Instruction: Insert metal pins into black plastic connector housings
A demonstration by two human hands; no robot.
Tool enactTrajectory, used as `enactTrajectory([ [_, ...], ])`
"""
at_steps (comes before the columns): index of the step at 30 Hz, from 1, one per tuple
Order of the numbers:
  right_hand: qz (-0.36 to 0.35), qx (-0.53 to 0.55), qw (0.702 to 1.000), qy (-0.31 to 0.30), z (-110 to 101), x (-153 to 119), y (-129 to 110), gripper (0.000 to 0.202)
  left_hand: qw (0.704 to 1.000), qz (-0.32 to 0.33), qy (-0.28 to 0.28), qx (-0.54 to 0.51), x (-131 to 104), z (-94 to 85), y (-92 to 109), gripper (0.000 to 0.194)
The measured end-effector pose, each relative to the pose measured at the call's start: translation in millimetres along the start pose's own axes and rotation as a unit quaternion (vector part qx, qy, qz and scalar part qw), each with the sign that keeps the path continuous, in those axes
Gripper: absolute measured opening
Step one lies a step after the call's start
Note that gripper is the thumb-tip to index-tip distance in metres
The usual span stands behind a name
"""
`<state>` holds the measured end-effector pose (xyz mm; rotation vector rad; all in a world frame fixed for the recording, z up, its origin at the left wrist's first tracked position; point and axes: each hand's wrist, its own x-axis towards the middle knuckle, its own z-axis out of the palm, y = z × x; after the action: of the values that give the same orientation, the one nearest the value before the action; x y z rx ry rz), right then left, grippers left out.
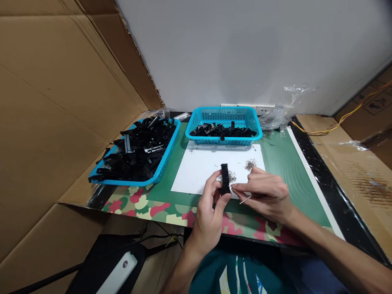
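Note:
My left hand [211, 208] is closed around a narrow black plastic part [225, 179], which stands upright between thumb and fingers above the white sheet. Close on its right side, my right hand [266, 192] pinches a thin silvery tool [245, 199], whose kind I cannot make out. The right fingertips are at the lower right edge of the black part; whether they touch it is too small to tell. Behind the part lies a heap of tiny brownish metal pieces [232, 177], partly hidden by it. A second small heap [250, 164] is beyond my right hand.
A white sheet [192, 175] lies on a green mat [294, 179]. On the left, a blue basket [167, 163] is piled with black plastic parts [137, 151]. Another blue basket [223, 141] at the back holds more. Clear plastic bags [275, 118] lie by the wall; cardboard [76, 102] borders the left.

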<state>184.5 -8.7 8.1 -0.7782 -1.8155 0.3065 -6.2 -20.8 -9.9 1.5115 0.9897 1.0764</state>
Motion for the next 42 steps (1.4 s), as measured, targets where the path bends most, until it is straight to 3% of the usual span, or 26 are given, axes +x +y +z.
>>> enactTrajectory([
  [5, -0.025, 0.006, 0.999, -0.038, -1, -1, 4, 0.008, 0.999, 0.005, -0.001, 0.037, -1, -4.1, -5, 0.050],
  [25, -0.041, -0.036, 0.997, -0.063, -6, 1, 3, 0.014, 0.998, 0.009, -0.008, 0.054, -3, -4.0, -4, 0.053],
  [34, -0.039, -0.029, 0.994, -0.100, -10, 0, 7, 0.013, 0.993, 0.051, -0.021, 0.102, 1, -5.4, -1, 0.048],
  [42, -0.058, -0.058, 0.993, -0.089, -9, -1, 7, 0.012, 0.992, 0.052, -0.001, 0.112, -1, -4.4, -4, 0.050],
])
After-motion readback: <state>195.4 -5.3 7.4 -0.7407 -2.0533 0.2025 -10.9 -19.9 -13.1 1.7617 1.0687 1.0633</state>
